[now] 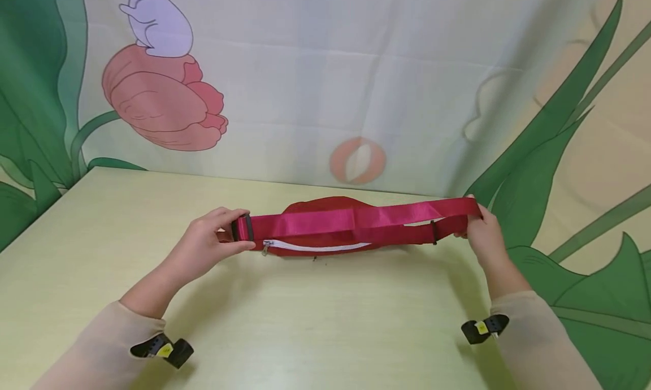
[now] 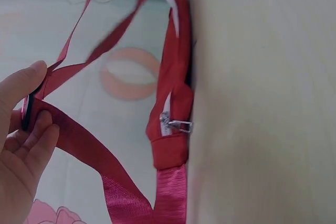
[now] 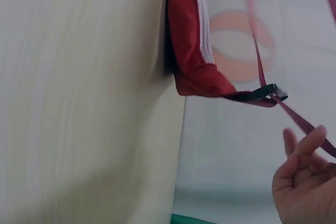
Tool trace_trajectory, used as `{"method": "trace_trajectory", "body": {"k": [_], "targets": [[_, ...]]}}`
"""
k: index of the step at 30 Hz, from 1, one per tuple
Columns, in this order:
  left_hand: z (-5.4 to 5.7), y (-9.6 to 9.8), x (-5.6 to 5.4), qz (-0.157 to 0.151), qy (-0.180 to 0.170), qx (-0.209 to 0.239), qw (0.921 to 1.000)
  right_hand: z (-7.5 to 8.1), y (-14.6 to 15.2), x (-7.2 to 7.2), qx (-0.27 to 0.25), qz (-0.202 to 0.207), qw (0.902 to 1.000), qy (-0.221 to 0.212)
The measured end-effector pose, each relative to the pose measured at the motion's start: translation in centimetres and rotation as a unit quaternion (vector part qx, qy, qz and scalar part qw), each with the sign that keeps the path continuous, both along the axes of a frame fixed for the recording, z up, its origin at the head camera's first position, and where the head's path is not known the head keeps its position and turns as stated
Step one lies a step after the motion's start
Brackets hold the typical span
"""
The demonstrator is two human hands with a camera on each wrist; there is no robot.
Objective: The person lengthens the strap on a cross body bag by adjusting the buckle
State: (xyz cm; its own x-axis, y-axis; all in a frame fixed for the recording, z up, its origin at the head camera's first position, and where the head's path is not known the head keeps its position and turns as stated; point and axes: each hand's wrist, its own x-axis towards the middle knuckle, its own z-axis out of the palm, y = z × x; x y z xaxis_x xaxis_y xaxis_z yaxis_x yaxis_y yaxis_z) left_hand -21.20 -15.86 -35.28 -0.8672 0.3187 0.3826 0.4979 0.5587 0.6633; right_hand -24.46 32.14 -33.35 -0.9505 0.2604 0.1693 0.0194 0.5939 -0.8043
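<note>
A red waist bag (image 1: 333, 203) with a white zipper (image 1: 315, 246) lies on the table, its magenta strap (image 1: 315, 222) stretched across in front of it. At the strap's left end, my left hand (image 1: 205, 240) pinches a black slider buckle (image 1: 248, 227) between thumb and fingers. My right hand (image 1: 485, 237) holds the folded loop at the right end. A second black buckle (image 1: 434, 232) sits on the strap near it. The left wrist view shows the metal zipper pull (image 2: 181, 125) hanging from the bag. In the right wrist view the strap runs beside the curled fingers (image 3: 311, 141).
A pale wood-grain table (image 1: 325, 322) lies under both arms. Behind it hangs a curtain (image 1: 285, 107) printed with flowers, leaves and a white animal. Small black devices (image 1: 163, 350) are strapped at both wrists.
</note>
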Motion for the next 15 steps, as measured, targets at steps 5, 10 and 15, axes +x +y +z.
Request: {"method": "trace_trajectory", "body": {"k": [5,10,15], "targets": [[-0.9,1.0,-0.1,-0.028,-0.006,-0.016,0.9995,0.7,-1.0,0.0,0.040,0.038,0.9984,0.010],[-1.5,2.0,-0.1,-0.039,-0.026,-0.016,0.9988,2.4,-2.4,0.0,0.144,0.031,0.9851,0.089],[-1.6,2.8,-0.2,-0.046,-0.040,-0.022,0.9979,3.9,-2.5,0.4,0.153,-0.023,0.9548,0.254]]}}
